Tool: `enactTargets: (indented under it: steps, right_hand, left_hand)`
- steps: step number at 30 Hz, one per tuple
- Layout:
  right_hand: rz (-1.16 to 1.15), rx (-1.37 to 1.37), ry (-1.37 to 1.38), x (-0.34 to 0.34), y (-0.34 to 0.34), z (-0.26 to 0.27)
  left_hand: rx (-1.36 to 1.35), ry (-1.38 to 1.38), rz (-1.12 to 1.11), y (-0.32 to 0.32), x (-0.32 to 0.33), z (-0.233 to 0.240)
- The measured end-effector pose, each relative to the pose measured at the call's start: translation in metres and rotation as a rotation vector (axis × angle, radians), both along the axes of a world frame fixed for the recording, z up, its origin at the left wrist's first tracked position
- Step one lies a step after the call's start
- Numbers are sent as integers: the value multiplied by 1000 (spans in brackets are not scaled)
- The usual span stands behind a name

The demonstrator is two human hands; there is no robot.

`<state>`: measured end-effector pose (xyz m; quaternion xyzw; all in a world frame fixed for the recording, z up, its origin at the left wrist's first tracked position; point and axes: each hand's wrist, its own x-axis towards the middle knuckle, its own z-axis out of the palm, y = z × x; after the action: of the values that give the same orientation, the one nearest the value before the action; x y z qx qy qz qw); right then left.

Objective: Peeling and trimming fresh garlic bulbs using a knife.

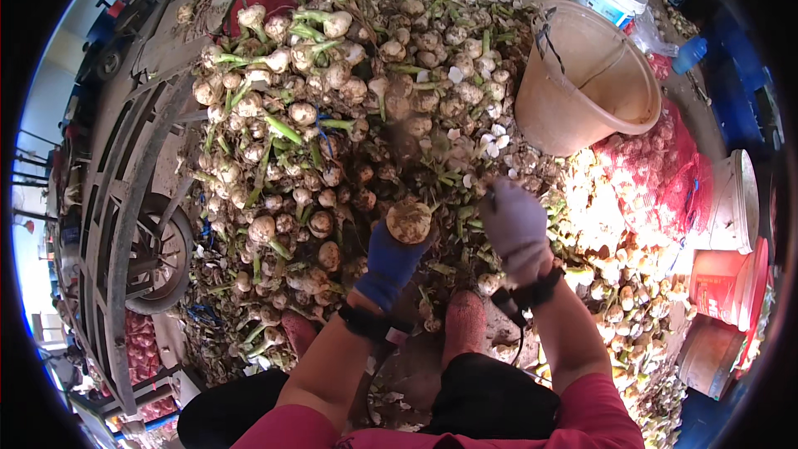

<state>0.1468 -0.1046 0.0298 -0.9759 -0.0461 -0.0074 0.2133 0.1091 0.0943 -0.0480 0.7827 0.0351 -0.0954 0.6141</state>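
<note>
Before me lies a large heap of garlic bulbs [336,75] with roots, soil and cut green stems. My left hand [393,262], in a blue glove, holds one soil-stained garlic bulb [409,222] over the heap, its short green stem pointing right. To its right, apart from that bulb, is my right hand [515,224] in a pale, blurred glove. Its fingers are curled; a small dark thing seems to show at them, but I cannot tell what it is.
A tan plastic tub [561,112] stands at the upper right, beside a red mesh sack of garlic [648,168]. More buckets [735,199] line the right side. On the left is a metal cart frame [124,231] with a wheel [159,252]. Trimmed bulbs [629,299] lie at right.
</note>
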Motion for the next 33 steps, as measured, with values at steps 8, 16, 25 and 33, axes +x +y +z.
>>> enactTargets:
  steps: [8,16,25,33]
  right_hand:
    - [553,-76,-259,-46,23,-5]
    - [-103,389,306,-45,-7,-81]
    - [-254,1200,736,-52,11,-82]
    - [205,223,266,-50,-1,-53]
  left_hand:
    - [-1317,406,241,4,-23,-5]
    - [-369,-48,-26,-17,-27,11]
    - [-303,502,-160,9,-68,22]
    - [-496,397,175,32,-31,14]
